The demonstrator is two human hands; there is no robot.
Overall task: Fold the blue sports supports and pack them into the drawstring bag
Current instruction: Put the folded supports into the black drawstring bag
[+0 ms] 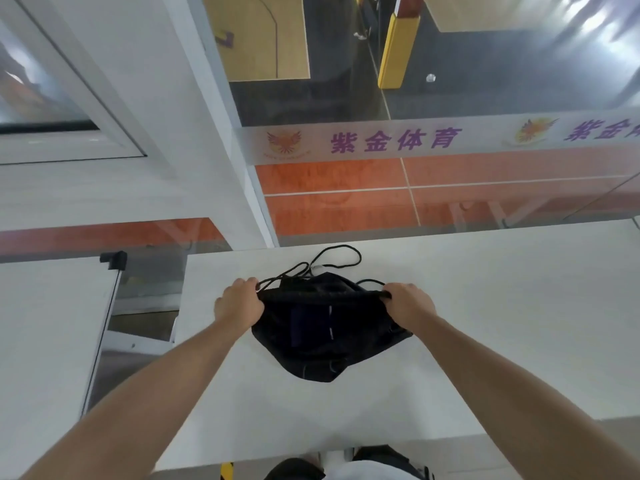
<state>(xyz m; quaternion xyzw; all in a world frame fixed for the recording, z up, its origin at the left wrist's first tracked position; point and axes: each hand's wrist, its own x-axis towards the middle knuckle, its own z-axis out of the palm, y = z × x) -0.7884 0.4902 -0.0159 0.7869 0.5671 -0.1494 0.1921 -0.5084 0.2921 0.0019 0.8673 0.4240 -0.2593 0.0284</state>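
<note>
A black drawstring bag point(360, 344) lies on the white table point(502, 323), its mouth turned away from me. My left hand point(238, 303) grips the left corner of the bag's gathered top edge. My right hand point(408, 303) grips the right corner. Between them the mouth is stretched into a straight line. A dark blue patch point(304, 325) shows in the middle of the bag; I cannot tell whether it is a sports support inside or part of the fabric. Black cords point(341, 259) loop on the table beyond the mouth.
A second white table point(45, 334) stands to the left across a gap, with a black clamp point(114, 259) on its far corner. A glass wall with a frosted band of purple characters point(394, 140) rises just behind the table. The table's near edge runs above my knees.
</note>
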